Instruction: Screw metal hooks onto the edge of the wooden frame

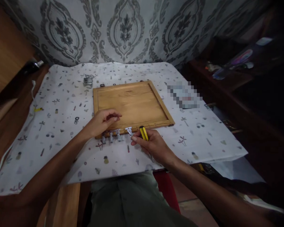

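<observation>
A shallow wooden panel with a raised rim [130,101] lies on the cloth before me. Over its near left corner is my left hand [106,119], thumb and fingertips drawn together; anything between them is too small to make out. My right hand [153,143] grips a screwdriver with a yellow and black handle [144,133], its shaft pointing back toward me. The same hand's thumb and finger pinch a metal clip [129,130] against the near rim. Several similar metal clips [118,136] sit along that rim to the left.
A bundle of metal clips or rings [88,81] lies beyond the panel's left corner. To the right rests a pixelated flat item [186,95]. The patterned tablecloth [61,151] covers the table, with a white cord [4,160] along its left edge. A plastic bottle [243,58] is farther right.
</observation>
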Demonstrator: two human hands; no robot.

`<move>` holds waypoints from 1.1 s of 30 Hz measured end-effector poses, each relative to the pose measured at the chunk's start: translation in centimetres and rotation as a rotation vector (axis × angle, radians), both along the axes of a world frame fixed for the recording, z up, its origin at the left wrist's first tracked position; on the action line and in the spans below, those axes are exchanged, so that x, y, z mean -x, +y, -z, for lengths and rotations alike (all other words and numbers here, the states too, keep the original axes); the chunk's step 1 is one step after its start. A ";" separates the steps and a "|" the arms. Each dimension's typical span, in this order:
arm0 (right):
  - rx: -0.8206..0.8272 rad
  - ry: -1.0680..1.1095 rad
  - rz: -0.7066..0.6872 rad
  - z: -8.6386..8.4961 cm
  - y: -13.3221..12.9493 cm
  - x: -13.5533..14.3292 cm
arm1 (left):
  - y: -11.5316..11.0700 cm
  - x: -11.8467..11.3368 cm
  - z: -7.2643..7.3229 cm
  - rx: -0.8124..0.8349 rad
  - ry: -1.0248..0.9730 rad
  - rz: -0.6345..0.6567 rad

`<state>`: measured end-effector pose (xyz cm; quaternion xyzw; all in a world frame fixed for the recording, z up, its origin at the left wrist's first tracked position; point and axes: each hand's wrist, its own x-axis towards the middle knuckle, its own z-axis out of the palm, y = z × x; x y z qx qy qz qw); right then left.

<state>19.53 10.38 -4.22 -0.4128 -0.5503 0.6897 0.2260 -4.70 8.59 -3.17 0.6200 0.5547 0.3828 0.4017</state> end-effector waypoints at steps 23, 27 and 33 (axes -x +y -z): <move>0.091 -0.048 -0.091 1.2 0.4 1.6 | -0.1 0.3 0.9 -0.097 0.353 0.278; 0.077 -0.057 -0.099 1.5 0.4 1.7 | -0.1 0.2 0.8 -0.103 0.382 0.301; 0.074 -0.063 -0.109 1.5 0.5 1.7 | -0.1 0.1 0.7 -0.102 0.395 0.315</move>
